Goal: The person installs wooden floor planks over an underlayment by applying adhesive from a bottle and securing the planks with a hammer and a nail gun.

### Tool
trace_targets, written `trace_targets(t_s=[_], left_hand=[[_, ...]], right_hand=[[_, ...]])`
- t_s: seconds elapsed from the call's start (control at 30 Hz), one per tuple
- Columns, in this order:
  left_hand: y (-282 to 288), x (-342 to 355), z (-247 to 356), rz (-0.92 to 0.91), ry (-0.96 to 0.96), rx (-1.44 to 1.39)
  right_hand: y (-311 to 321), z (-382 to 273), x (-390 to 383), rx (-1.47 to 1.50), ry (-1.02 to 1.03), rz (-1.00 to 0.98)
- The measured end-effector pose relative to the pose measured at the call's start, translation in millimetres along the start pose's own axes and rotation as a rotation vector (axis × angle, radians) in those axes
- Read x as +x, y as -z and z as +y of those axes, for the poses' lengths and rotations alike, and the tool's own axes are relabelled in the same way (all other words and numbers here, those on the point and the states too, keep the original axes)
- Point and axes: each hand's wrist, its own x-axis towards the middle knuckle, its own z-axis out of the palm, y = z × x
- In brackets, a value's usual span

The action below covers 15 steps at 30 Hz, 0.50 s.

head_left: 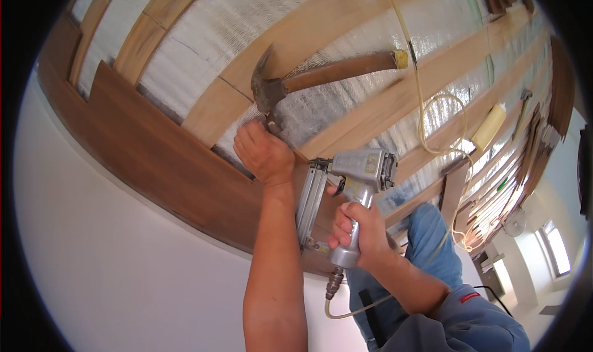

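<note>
My right hand (365,231) is wrapped round the grip of a silver pneumatic nail gun (361,167). The gun's long magazine points down over the brown floorboards (185,154), and an air hose joins the base of its grip. My left hand (264,154) is closed, its fingers curled at the inner edge of the boards; whatever they grip is hidden. Just beyond those fingers, a claw hammer (340,71) with a wooden handle lies across the pale battens and silver foil, its head nearest my left hand.
Pale wooden battens (309,18) run over silver foil underlay (204,49). The yellowish air hose (422,114) loops across them at the right. Farther right lie a cream bottle (489,128) and another hammer (522,108). A white wall (123,247) borders the boards at the left.
</note>
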Motion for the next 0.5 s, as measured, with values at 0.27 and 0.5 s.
trace_targets(t_s=[0.27,0.5], left_hand=[[-1,-4,-2,-0.032,-0.005,0.030],[-3,-4,-3,-0.028,-0.016,0.047]], right_hand=[[6,6,-4,-0.087,0.047,-0.001],[18,8,-6,-0.053,0.000,0.049]])
